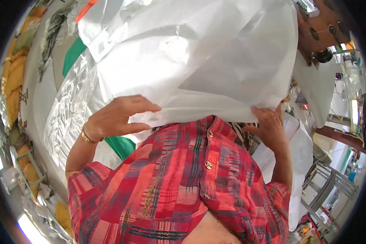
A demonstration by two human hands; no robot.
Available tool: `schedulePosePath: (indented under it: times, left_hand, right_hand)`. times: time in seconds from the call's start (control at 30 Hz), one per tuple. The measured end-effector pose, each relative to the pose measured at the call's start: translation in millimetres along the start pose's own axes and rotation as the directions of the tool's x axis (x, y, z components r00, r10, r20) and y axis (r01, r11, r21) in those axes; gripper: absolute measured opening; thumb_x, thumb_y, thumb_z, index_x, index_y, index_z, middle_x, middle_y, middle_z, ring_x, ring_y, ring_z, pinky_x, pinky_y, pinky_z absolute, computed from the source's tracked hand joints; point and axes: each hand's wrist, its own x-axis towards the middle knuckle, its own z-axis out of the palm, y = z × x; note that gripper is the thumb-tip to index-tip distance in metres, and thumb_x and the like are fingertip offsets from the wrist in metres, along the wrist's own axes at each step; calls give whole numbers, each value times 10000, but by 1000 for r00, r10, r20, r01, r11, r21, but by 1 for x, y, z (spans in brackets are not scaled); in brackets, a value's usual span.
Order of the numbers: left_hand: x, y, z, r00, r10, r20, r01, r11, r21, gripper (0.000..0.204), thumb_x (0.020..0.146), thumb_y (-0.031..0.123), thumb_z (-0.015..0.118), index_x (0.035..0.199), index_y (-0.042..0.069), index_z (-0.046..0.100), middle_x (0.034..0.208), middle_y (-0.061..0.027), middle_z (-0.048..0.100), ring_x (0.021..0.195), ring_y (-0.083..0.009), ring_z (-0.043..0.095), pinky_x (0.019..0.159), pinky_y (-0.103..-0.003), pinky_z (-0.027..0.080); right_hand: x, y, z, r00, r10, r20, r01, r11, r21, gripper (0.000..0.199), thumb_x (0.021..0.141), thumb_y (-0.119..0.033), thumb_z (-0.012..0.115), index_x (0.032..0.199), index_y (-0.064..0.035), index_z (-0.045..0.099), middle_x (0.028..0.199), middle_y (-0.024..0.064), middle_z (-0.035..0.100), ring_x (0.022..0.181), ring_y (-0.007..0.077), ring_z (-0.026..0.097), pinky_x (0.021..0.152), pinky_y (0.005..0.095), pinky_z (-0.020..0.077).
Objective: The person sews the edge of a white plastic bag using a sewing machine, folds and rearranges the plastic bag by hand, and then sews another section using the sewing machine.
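A large white woven plastic sheet (232, 53), creased and shiny, spreads in front of me with its near edge close to my waist. At the left of that edge is my left hand (120, 116), thumb and fingers apart, with a gold-coloured band on the wrist. Part of the sheet shows between its thumb and fingers. On the right, my right hand (269, 127) has its fingers bent at the sheet's near right corner and holds it there. The fingertips partly blend into the bright material.
A brown sewing-machine-like body (323, 26) stands at the far right. Shiny clear plastic (69, 101) and a green strip (74, 56) lie at the left. Yellow bundles (14, 81) line the far left. A metal frame (327, 187) stands at the lower right.
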Motion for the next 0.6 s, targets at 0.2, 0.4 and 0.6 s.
schedulePosePath:
  times: [0.2, 0.4, 0.6]
  left_hand:
    - [82, 48, -5, 912, 235, -336, -190, 968, 162, 267, 858, -4, 668, 1119, 53, 673, 1061, -126, 693, 930, -289, 684, 803, -362, 554]
    - [165, 62, 2, 770, 485, -414, -376, 870, 320, 272, 843, 35, 693, 1114, 44, 669, 1097, -142, 676, 1003, -324, 643, 840, -392, 533]
    - [213, 26, -10, 750, 414, -516, -158, 869, 468, 374, 771, 132, 765, 1109, 36, 638, 1112, -129, 612, 1026, -328, 609, 825, -418, 527]
  right_hand:
    - [58, -37, -60, 875, -117, -470, 269, 924, 270, 394, 854, -357, 702, 1017, -9, 617, 1047, 208, 667, 926, 408, 633, 870, 474, 466]
    - [200, -23, 25, 904, 172, -391, 326, 315, 891, 369, 900, -366, 610, 909, 2, 627, 812, 189, 668, 757, 290, 654, 666, 383, 506]
    - [230, -86, 38, 646, 274, -712, 541, 494, 681, 127, 895, -162, 550, 891, -49, 608, 837, 117, 633, 818, 298, 636, 716, 404, 501]
